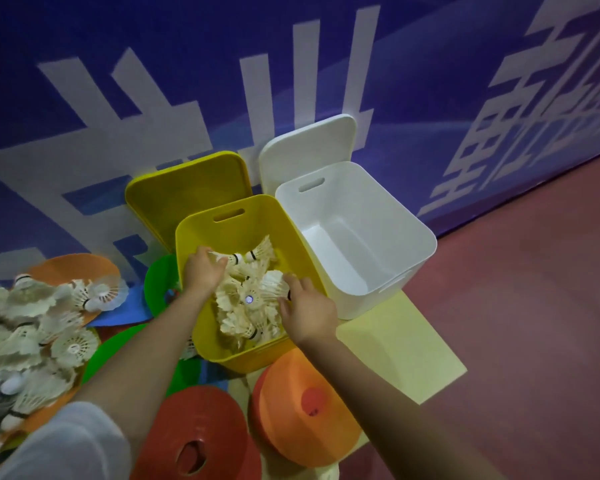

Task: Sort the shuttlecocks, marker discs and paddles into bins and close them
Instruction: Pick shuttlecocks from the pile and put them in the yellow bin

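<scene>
Loose shuttlecocks (32, 327) lie heaped on the floor, well to the left of the left hand (203, 271), on top of flat discs. L hand is over the yellow bin (201, 233), near its left wall; fingers bent round one shuttlecock (227, 258) whose long axis runs left-right, cork end pointing right, away from the palm.

R hand (307, 311) is at the bin's right wall, fingers spread and loosely bent onto the shuttlecocks in the bin (250, 306); firm hold or mere touch: cannot tell.

Judgement: floor heap is nearer the L hand, so the next reach suits it.

White bin (426, 237), right of R hand, holds nothing.

Writing: large white characters on the blue wall (291, 46), cropped, not readable. No brand seen.
</scene>
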The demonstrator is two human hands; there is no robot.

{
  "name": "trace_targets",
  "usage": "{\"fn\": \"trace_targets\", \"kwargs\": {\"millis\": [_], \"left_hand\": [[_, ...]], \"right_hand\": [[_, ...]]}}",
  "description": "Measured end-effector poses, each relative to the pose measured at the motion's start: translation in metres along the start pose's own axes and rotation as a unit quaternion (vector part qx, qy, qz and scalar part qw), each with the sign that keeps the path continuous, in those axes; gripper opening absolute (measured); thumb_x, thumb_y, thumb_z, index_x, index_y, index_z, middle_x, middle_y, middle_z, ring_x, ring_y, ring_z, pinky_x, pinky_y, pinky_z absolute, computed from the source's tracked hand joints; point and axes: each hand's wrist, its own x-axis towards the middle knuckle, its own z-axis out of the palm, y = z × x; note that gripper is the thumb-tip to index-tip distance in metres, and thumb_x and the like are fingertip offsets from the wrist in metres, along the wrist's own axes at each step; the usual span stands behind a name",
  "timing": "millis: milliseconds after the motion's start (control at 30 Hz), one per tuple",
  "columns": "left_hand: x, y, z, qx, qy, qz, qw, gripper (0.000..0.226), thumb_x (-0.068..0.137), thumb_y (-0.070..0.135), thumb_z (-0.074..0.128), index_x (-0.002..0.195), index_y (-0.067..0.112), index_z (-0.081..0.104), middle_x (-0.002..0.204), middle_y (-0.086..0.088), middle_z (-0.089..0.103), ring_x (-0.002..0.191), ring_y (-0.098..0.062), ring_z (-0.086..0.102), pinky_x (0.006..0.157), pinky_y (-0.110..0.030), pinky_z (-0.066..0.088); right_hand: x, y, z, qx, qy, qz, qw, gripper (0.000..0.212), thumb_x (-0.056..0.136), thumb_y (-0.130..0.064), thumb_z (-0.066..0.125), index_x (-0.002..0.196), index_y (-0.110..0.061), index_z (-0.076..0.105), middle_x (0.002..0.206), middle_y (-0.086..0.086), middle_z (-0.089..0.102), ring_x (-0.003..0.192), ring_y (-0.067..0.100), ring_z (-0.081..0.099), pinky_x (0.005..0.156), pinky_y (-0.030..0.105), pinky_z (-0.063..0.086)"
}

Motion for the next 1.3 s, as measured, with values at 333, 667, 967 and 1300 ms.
{"fn": "trace_targets", "kwargs": {"millis": [333, 667, 967, 1300], "left_hand": [[0.012, -0.013, 0.03, 0.13, -0.148, 0.002, 0.98, 0.042, 0.097, 0.027, 0.049, 0.133, 0.004, 0.05, 0.132, -0.022, 0.053, 0.118, -0.038, 0.051, 0.092, -0.038, 0.043], [-0.049, 0.007, -0.039, 0.078, -0.018, 0.21, 0.974, 0.048, 0.096, 0.023, 0.048, 0.143, 0.015, 0.041, 0.154, -0.011, 0.027, 0.144, -0.028, 0.017, 0.117, -0.044, 0.021], [-0.104, -0.041, -0.047, -0.113, 0.034, 0.096, 0.988, 0.05, 0.099, 0.018, 0.044, 0.148, 0.017, 0.031, 0.152, -0.007, 0.031, 0.138, -0.021, 0.034, 0.111, -0.034, 0.033], [-0.116, -0.049, -0.042, -0.16, 0.011, 0.075, 0.984, 0.05, 0.103, 0.027, 0.036, 0.151, 0.029, 0.024, 0.151, -0.005, 0.035, 0.075, 0.003, 0.047, 0.061, -0.007, 0.036]], "right_hand": [[0.002, -0.003, 0.0, 0.004, 0.059, -0.001, 0.998, 0.038, 0.079, -0.031, 0.059, 0.115, -0.02, 0.063, 0.092, 0.002, 0.065, 0.068, 0.025, 0.065, 0.046, 0.027, 0.043], [0.002, 0.0, -0.004, -0.043, -0.05, 0.028, 0.997, 0.045, 0.095, -0.042, 0.044, 0.139, -0.03, 0.041, 0.13, -0.005, 0.053, 0.107, 0.02, 0.06, 0.076, 0.034, 0.052], [0.01, -0.001, -0.009, -0.107, -0.113, -0.004, 0.988, 0.044, 0.093, -0.043, 0.048, 0.135, -0.031, 0.045, 0.113, -0.004, 0.062, 0.097, 0.02, 0.062, 0.068, 0.03, 0.048], [0.06, -0.003, 0.003, -0.079, -0.288, -0.002, 0.954, 0.045, 0.095, -0.035, 0.055, 0.135, -0.018, 0.045, 0.126, 0.01, 0.058, 0.108, 0.026, 0.058, 0.075, 0.03, 0.044]]}}
